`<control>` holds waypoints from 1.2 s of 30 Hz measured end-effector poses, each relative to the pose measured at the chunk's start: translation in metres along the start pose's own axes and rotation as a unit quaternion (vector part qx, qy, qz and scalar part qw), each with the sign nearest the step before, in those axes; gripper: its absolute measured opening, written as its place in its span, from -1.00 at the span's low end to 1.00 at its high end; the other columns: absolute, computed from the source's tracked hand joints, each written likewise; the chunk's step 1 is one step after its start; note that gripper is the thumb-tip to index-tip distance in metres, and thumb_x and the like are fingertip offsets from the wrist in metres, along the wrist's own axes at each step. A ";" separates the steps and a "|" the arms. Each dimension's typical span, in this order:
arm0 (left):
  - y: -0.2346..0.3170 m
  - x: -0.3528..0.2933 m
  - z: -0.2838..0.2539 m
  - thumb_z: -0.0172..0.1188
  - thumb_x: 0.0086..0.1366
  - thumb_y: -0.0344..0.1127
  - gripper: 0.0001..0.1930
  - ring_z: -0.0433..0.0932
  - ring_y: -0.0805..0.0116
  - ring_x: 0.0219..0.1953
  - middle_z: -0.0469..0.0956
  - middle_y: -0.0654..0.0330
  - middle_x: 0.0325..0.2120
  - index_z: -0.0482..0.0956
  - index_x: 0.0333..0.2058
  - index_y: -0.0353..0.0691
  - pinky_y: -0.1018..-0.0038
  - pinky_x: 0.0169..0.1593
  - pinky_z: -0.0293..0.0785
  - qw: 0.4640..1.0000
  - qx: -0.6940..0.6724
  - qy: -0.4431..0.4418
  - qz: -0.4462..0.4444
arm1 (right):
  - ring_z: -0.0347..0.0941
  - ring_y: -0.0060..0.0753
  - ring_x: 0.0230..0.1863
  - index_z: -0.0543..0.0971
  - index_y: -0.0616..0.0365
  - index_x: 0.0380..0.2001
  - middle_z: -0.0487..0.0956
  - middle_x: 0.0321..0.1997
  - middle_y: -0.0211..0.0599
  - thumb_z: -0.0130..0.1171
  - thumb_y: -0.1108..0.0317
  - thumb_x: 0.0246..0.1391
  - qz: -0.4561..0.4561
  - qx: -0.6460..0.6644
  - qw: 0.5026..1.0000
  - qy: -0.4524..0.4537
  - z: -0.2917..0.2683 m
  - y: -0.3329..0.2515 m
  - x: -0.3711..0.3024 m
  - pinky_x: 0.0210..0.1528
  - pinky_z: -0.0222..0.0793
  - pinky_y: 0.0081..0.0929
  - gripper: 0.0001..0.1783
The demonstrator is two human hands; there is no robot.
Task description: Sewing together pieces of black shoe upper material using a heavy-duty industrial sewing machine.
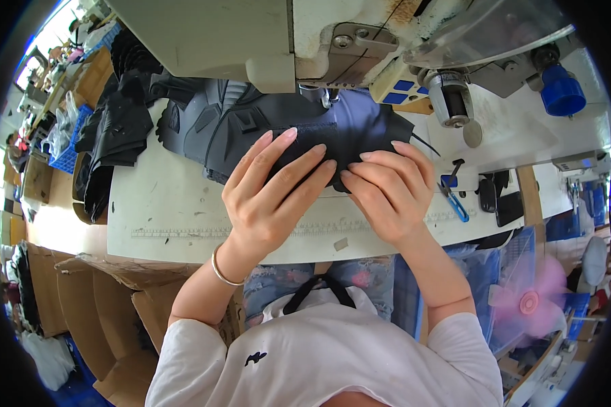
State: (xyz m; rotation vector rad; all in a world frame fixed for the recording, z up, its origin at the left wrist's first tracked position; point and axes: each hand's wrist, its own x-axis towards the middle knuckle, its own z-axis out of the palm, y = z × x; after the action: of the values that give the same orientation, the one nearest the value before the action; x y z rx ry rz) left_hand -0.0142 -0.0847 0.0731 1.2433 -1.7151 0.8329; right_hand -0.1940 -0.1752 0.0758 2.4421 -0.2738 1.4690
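Though loose, grips (258, 197) (395, 200) on black workpiece (271, 115)

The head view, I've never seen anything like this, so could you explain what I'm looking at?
Sure. It's a single picture from a wide fisheye camera worn on someone's head, looking down, so straight edges bend near the rim. There's no robot: the left hand and right hand are that person's own, both bare. Both touch a dark piece lying under a sewing machine. The thumbs are hidden, so I can't tell how firmly it's held. On the white table you'll also see blue-handled snips to the right of the hands and ruler markings near the front edge.
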 end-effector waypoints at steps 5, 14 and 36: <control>-0.002 -0.001 0.003 0.31 -0.01 -0.32 -0.77 0.69 0.13 -0.07 0.73 0.29 -0.25 0.79 -0.32 -0.06 0.18 0.04 0.64 1.000 0.015 0.006 0.012 | 0.58 -0.47 -0.19 0.67 -0.03 -0.45 0.62 -0.33 -0.56 0.34 0.38 -0.20 0.002 0.012 1.000 -0.001 0.001 0.000 0.000 0.14 0.45 -0.29 -0.86; -0.001 -0.002 0.004 0.45 -0.05 -0.37 -0.81 0.71 0.11 -0.06 0.75 0.29 -0.28 0.80 -0.37 -0.09 0.16 0.05 0.67 0.998 0.034 0.028 0.035 | 0.58 -0.45 -0.18 0.66 -0.03 -0.45 0.63 -0.31 -0.55 0.35 0.37 -0.15 -0.010 0.020 1.000 0.002 0.001 0.004 0.000 0.12 0.46 -0.28 -0.89; -0.015 0.002 0.010 0.41 -0.03 -0.35 -0.83 0.70 0.16 -0.11 0.74 0.35 -0.30 0.78 -0.37 -0.08 0.23 0.00 0.67 0.997 0.034 0.034 0.054 | 0.68 -0.40 -0.10 0.70 0.09 -0.39 0.72 -0.22 -0.41 0.37 0.42 -0.05 -0.007 0.027 0.999 -0.032 -0.001 0.011 0.005 0.17 0.47 -0.26 -0.90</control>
State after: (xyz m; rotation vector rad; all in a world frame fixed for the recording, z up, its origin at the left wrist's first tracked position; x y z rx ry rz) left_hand -0.0029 -0.0984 0.0717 1.1629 -1.7232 0.9937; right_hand -0.1960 -0.1853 0.0818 2.5312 -0.2327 1.4118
